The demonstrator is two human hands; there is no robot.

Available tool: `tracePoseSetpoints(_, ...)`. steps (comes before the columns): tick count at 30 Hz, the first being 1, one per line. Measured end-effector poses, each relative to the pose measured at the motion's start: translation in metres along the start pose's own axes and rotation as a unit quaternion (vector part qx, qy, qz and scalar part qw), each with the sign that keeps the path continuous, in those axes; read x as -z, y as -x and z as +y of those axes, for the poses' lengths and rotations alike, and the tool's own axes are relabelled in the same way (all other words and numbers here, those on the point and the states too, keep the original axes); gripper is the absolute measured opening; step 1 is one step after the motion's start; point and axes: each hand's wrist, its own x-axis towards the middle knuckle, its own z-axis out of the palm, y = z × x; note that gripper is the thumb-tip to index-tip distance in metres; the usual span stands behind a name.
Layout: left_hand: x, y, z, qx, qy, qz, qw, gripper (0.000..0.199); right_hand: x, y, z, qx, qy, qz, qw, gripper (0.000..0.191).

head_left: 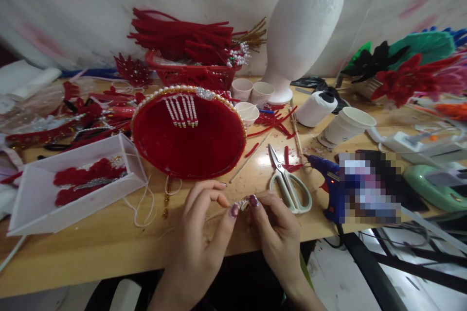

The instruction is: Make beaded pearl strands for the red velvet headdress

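Close to the table's front edge, both hands meet at a small whitish, shiny beaded piece point(242, 205); its exact kind is too small to make out. My left hand point(202, 226) pinches its left side between thumb and forefinger. On the other side, the thumb and fingers of my right hand point(274, 226) are closed on it. Just beyond stands a red velvet disc point(189, 150), tilted up, edged with pearls and gold trim, with several short white bead strands hanging on its face. White-handled scissors point(290, 184) lie to the right of my right hand, blades slightly apart.
A white tray point(32, 204) at left holds red flower pieces. Behind are a red basket point(197, 77) of red stems, paper cups point(247, 112), a white foam head point(302, 29) and a thread spool point(316, 108). A blue glue gun point(332, 187) lies at right.
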Motion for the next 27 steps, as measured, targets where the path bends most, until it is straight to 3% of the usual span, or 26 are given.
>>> tracePoseSetpoints(5, -0.014, 0.003, -0.009, -0.125, -0.106, 0.09, 0.982, 0.015, -0.001, -0.001, 0.002, 0.054, 0.011, 0.003, 0.998, 0.022)
tracePoseSetpoints(11, -0.015, 0.008, -0.01, -0.144, -0.16, 0.087, 0.973, 0.012, -0.002, -0.001, 0.0, 0.121, 0.058, 0.011, 0.991, 0.022)
tracePoseSetpoints(13, -0.011, 0.011, -0.008, -0.116, -0.145, 0.067, 0.98, 0.013, -0.002, -0.001, -0.002, 0.145, 0.074, 0.011, 0.987, 0.021)
tracePoseSetpoints(19, -0.003, 0.014, 0.003, -0.006, -0.033, -0.1, 0.994, 0.014, 0.006, -0.007, 0.0, 0.17, 0.111, 0.039, 0.978, 0.022)
tracePoseSetpoints(23, 0.007, 0.015, 0.004, -0.003, -0.017, -0.104, 0.994, 0.017, 0.01, -0.015, 0.007, 0.145, 0.103, 0.093, 0.98, 0.017)
tracePoseSetpoints(27, 0.027, 0.023, -0.014, -0.065, -0.046, -0.135, 0.988, 0.014, 0.011, -0.022, 0.002, 0.085, 0.042, 0.172, 0.98, 0.013)
